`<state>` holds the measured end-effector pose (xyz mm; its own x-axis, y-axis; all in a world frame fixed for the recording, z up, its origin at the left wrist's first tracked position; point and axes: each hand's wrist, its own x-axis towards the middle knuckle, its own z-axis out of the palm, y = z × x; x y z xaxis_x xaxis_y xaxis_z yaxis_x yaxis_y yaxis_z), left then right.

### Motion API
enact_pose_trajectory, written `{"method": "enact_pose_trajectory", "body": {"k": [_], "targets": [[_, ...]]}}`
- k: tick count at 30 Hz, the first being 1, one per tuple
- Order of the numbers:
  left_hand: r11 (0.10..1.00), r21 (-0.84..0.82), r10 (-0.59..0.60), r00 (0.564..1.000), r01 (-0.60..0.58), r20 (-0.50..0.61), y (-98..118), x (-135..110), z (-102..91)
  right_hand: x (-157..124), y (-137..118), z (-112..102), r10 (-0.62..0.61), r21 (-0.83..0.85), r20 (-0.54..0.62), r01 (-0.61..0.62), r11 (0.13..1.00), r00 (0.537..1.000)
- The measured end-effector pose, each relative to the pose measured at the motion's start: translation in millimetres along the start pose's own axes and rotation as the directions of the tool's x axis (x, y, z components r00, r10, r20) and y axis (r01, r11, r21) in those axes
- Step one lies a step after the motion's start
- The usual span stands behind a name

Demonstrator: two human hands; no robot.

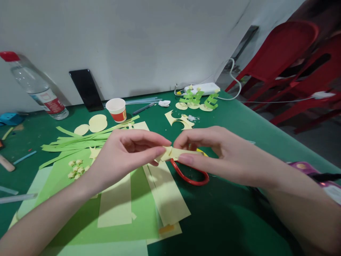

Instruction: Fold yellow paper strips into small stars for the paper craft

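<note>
Room: indoor craft spot; home or workshop, can't tell
Table [229, 206]: green, strewn with paper strips [77, 142], red-handled scissors [192, 183]
Chairs [277, 49]: red plastic

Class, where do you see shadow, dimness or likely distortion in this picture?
Head view: shadow darkens the green table below the right hand; head view: the bottle leans outward, likely from lens distortion; head view: the red chairs sit in dimmer light.
</note>
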<state>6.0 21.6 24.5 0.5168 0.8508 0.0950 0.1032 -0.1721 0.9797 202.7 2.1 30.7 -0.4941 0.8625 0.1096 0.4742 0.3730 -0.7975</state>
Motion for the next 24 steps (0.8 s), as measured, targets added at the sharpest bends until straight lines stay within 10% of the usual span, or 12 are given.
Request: {"method": "enact_pose_trajectory", "body": {"k": [24], "targets": [[0.968,0.162,0.196,0.981,-0.192,-0.005,-3,-7,8.6,-2,-4,18,-0.027,0.078,-0.239,0.047,0.996,0.971]]}}
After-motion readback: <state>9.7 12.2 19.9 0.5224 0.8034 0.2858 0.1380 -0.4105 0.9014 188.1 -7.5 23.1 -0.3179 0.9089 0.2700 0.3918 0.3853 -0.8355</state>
